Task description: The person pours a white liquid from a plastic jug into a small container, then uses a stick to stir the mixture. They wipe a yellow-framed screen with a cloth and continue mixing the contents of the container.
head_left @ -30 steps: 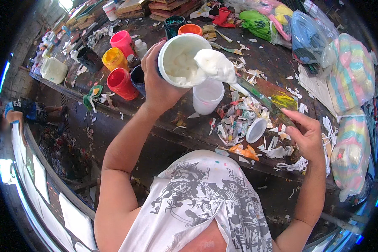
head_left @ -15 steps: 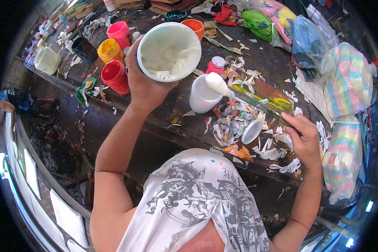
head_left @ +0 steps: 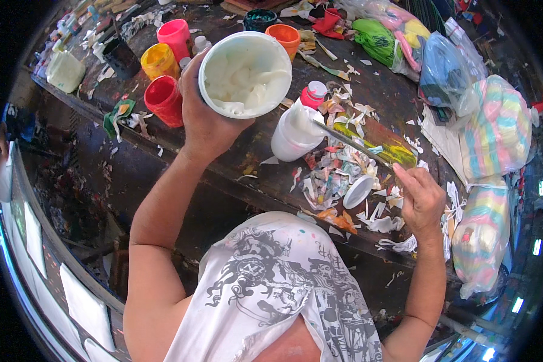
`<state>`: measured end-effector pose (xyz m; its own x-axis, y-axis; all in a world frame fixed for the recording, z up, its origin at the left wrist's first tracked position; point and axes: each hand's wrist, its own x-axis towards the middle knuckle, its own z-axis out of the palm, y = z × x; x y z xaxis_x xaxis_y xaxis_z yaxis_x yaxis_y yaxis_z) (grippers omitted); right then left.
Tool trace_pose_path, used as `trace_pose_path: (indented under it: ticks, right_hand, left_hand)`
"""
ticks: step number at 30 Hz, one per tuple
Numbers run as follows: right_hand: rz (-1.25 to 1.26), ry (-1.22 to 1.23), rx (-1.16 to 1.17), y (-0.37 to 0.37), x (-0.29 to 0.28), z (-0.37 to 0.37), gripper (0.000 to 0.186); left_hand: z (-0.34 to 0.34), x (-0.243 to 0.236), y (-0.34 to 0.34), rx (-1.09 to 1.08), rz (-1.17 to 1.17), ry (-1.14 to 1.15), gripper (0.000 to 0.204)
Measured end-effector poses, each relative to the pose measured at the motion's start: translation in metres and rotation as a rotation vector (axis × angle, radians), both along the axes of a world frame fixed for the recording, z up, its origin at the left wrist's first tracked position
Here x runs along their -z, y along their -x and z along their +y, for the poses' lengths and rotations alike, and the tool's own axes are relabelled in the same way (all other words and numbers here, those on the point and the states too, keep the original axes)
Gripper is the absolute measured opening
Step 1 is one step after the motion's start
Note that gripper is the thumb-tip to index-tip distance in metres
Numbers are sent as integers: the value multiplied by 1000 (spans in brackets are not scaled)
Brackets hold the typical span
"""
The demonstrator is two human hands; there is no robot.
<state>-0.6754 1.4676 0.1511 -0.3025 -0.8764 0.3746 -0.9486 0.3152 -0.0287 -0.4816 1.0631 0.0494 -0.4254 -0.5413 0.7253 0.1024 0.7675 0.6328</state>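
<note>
My left hand [head_left: 210, 130] is closed around a white tub [head_left: 245, 114], tilted so that the thick white paste [head_left: 238, 87] inside shows. In my right hand [head_left: 422, 196] is the handle end of a long, thin spatula [head_left: 357, 145]. Its far end, loaded with white paste, reaches into the mouth of a smaller white plastic container [head_left: 291, 145] standing upright on the table. The blade tip is hidden by paste and the container. Beside the container lies a round white lid [head_left: 358, 192], among paint-stained scraps [head_left: 338, 178].
Open tubs of red [head_left: 164, 102], yellow [head_left: 158, 61], pink [head_left: 175, 39] and orange [head_left: 283, 39] stand beyond my left hand. A small red bottle [head_left: 312, 95] is behind the container. Plastic bags of striped cloth [head_left: 498, 127] line the right side. The dark table's edge [head_left: 253, 192] runs before me.
My right hand has moved left and slightly down, bringing the spatula's paste-covered end from above the small container's rim into its mouth. My left hand still holds the tub in nearly the same place.
</note>
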Motion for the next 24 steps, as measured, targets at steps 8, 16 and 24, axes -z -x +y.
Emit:
trace_pose_path:
  ticks: [8,16,24]
  right_hand:
    - [48,-28,13,-6,13,-2,59]
    - [-142,59,86,-11,32,4,54]
    - [-167,259,-27,-11,-1,21,52]
  left_hand:
    - [-5,3,-3,19,14,14,130]
    - [-5,1,-6,8,8,20,126]
    - [5,-16,-11,-120,-133,222,117]
